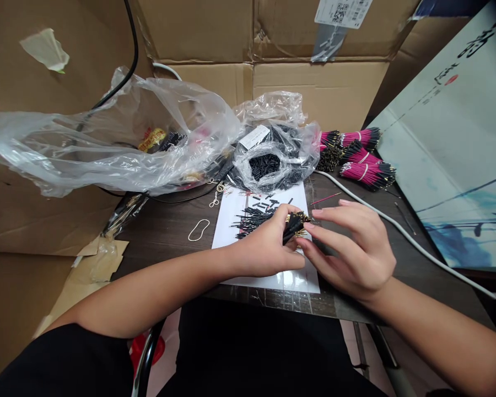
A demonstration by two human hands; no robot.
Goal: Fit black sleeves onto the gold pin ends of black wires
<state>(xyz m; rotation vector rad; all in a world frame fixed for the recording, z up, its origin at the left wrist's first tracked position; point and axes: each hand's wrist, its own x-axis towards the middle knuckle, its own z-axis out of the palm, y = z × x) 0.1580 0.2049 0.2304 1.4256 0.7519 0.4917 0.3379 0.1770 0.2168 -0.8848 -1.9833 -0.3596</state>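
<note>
My left hand (pixel 264 242) is shut on a bundle of thin black wires (pixel 293 227) with gold-coloured metal ends, which stick out past my fingers to the right. My right hand (pixel 347 248) hovers beside the bundle, fingers apart and fingertips right at its end, with nothing visibly held. Beneath both hands lies a white paper sheet (pixel 225 242) carrying loose black wires (pixel 252 218). Some of these fan out to the left of my left hand.
A clear plastic bag of black tubes (pixel 264 165) and a large crumpled plastic bag (pixel 107 138) sit behind the paper on a dark table (pixel 169 259). Bundles of pink wires (pixel 366 173), a white cable (pixel 409 237), a rubber band (pixel 199 230) and cardboard (pixel 314 88) surround them.
</note>
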